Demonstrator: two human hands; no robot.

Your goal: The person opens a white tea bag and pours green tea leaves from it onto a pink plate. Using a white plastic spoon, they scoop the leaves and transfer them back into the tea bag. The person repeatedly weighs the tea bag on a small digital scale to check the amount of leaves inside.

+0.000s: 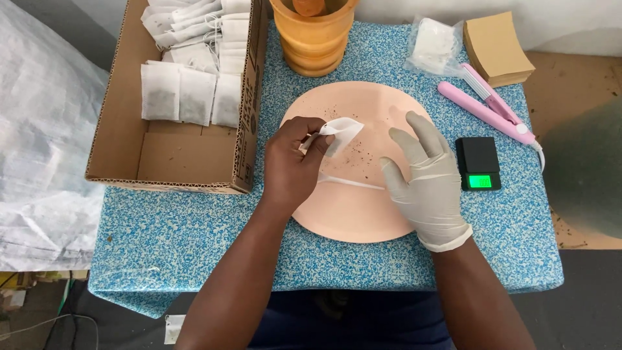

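My bare left hand (293, 163) pinches a small empty white tea bag (341, 133) and holds it over a round peach plate (353, 220). Dark crumbs of dried leaf are scattered on the plate near the bag. A thin white plastic spoon (350, 183) lies across the plate, its handle running from under my left hand toward my right. My right hand (424, 178) wears a white glove and rests flat on the plate's right side, fingers spread, touching the end of the spoon.
A cardboard box (184, 159) at the left holds several filled tea bags (188, 97). Behind the plate stands a wooden mortar (314, 39). At the right lie a pink heat sealer (486, 110), a small black scale (478, 163), a bag of white sachets (433, 42) and brown paper tags (495, 48).
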